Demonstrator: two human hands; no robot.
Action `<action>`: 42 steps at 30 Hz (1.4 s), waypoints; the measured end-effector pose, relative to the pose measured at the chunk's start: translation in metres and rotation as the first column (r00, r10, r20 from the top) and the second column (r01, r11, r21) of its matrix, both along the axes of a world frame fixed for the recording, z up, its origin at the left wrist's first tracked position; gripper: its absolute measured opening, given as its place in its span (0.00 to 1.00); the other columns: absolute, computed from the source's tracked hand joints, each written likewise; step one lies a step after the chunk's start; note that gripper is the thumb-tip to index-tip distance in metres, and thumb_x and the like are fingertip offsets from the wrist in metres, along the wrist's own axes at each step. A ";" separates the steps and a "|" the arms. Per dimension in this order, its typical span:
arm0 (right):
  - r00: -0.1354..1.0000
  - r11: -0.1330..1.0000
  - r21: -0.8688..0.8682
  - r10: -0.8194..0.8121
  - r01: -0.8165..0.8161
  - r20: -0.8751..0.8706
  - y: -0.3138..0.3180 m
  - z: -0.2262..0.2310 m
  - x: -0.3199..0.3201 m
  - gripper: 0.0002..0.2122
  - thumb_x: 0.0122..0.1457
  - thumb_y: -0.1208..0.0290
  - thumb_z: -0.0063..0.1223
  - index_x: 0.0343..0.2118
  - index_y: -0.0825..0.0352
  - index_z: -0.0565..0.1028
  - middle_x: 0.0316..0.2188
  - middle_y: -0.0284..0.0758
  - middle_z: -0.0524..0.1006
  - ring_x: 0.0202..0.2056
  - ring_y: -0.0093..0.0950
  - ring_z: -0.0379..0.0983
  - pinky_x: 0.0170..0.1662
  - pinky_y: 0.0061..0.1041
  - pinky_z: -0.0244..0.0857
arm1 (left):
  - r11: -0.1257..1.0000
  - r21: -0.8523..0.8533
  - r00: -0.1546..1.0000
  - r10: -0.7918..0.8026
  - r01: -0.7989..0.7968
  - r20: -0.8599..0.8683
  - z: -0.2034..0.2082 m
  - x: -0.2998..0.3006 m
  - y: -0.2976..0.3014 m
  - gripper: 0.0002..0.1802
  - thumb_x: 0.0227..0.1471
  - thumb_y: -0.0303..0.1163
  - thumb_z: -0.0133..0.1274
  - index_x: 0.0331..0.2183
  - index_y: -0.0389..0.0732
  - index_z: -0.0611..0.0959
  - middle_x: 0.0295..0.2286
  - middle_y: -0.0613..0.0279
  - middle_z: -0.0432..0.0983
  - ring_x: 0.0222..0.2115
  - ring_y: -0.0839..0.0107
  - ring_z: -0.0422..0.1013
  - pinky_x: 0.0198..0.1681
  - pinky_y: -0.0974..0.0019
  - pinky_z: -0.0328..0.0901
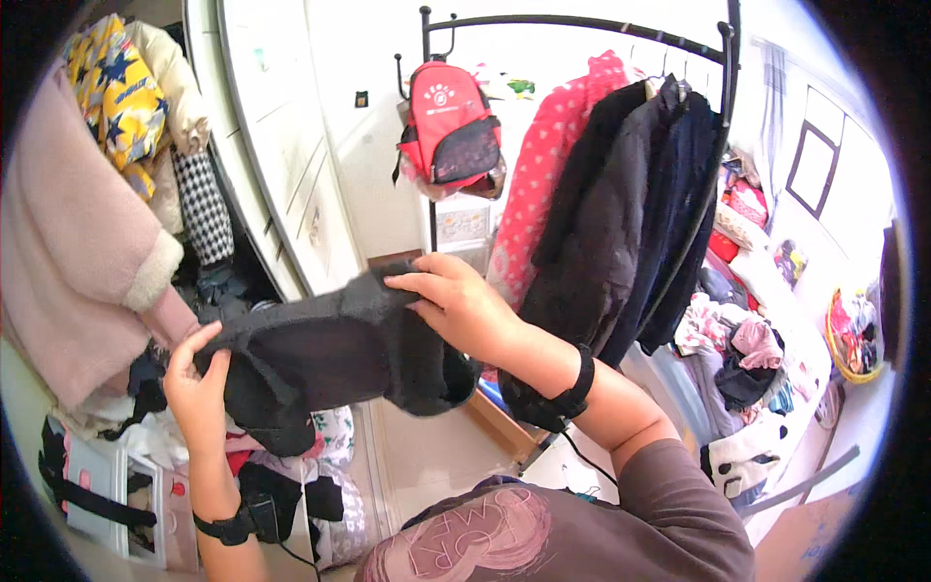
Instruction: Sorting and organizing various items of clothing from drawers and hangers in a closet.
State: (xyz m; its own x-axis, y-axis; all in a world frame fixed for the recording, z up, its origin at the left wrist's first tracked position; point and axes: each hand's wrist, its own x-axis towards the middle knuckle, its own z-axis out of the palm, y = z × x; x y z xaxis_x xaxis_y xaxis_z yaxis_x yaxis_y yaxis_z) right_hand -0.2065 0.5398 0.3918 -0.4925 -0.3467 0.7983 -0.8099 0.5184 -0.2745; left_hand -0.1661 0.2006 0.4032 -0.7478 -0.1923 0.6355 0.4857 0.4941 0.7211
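Observation:
A black knitted-looking garment (pixel 325 354) is stretched between my two hands in front of my body. Its upper edge slopes up toward the right, and folds hang down at both ends; I cannot make out its exact kind. My left hand (pixel 192 383) pinches the left upper corner between thumb and fingers. On the right, my right hand (pixel 461 306) grips the other upper end, thumb and fingers on the cloth. Both wrists wear black straps with cables.
Pink coats (pixel 82 223) and other clothes hang at the left by a white sliding door (pixel 281 126). A black rack (pixel 572 19) carries a red backpack (pixel 451 126) and dark jackets (pixel 621 213). Clothes lie heaped on the right (pixel 747 349) and lower left, near a plastic drawer box (pixel 145 495).

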 end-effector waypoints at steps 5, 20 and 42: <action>0.990 0.983 0.125 -0.138 0.138 -0.007 0.028 0.027 0.007 0.09 0.54 0.70 0.55 0.36 0.67 0.73 0.32 0.42 0.73 0.38 0.45 0.70 0.42 0.40 0.65 | 0.997 0.023 0.997 -0.073 0.073 -0.011 -0.001 0.005 0.014 0.09 0.49 0.16 0.54 0.36 0.32 0.80 0.34 0.65 0.75 0.35 0.78 0.70 0.41 0.75 0.64; 0.986 0.959 0.229 0.158 -0.165 0.050 -0.040 0.216 -0.007 0.10 0.64 0.66 0.47 0.32 0.68 0.72 0.21 0.28 0.68 0.24 0.17 0.65 0.28 0.20 0.62 | 0.948 0.318 0.868 0.167 -0.011 -0.468 0.068 0.083 -0.021 0.11 0.51 0.21 0.56 0.38 0.37 0.76 0.35 0.64 0.73 0.38 0.75 0.68 0.46 0.70 0.63; 0.412 0.413 0.044 0.911 -0.910 -0.032 -0.396 0.363 -0.019 0.14 0.61 0.59 0.50 0.41 0.66 0.74 0.31 0.30 0.76 0.30 0.18 0.71 0.33 0.19 0.67 | 0.558 -0.033 0.497 0.709 -0.829 -0.501 0.123 0.149 -0.100 0.08 0.46 0.24 0.56 0.33 0.39 0.78 0.31 0.56 0.74 0.35 0.55 0.72 0.38 0.61 0.66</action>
State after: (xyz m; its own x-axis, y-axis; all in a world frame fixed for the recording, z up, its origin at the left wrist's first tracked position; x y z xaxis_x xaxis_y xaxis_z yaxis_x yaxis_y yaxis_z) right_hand -0.2260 0.1442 0.7548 0.1547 -0.5834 0.7973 -0.8200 -0.5260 -0.2258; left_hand -0.0173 0.1004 0.5265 -0.0494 -0.3632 0.9304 0.0169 0.9311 0.3644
